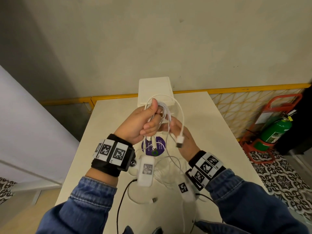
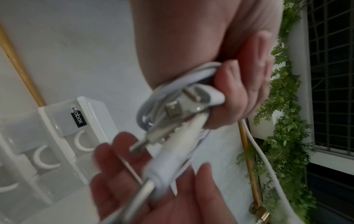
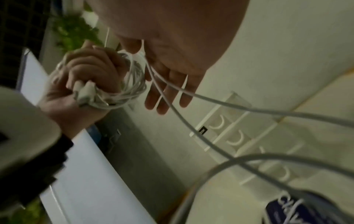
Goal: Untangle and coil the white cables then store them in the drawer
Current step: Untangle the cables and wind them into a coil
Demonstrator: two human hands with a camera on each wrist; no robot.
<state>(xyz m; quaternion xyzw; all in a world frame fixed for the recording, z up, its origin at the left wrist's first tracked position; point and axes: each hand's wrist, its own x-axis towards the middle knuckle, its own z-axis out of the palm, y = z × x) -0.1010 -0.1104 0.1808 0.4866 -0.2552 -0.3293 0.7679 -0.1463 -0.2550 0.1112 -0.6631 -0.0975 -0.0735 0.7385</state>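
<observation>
Currently: white table [image 1: 211, 119], drawer unit [image 1: 155, 89] at far edge, purple sticker [image 1: 152, 146] mid. L hand [image 1: 143, 122] fist-clamped on coiled white cables [image 1: 163, 109] above table centre; R hand [image 1: 184, 141] fingers straight, strands across palm. Loose cables [image 1: 170, 168] by near edge. Green extinguisher [image 1: 273, 130] on patterned floor, right.

My cream table [image 1: 211, 125] standing before a plain grey wall [image 1: 152, 39], yellow railing [image 1: 236, 89] running behind, green fire extinguisher [image 1: 275, 130] sitting on patterned floor tiles [image 1: 283, 179].
</observation>
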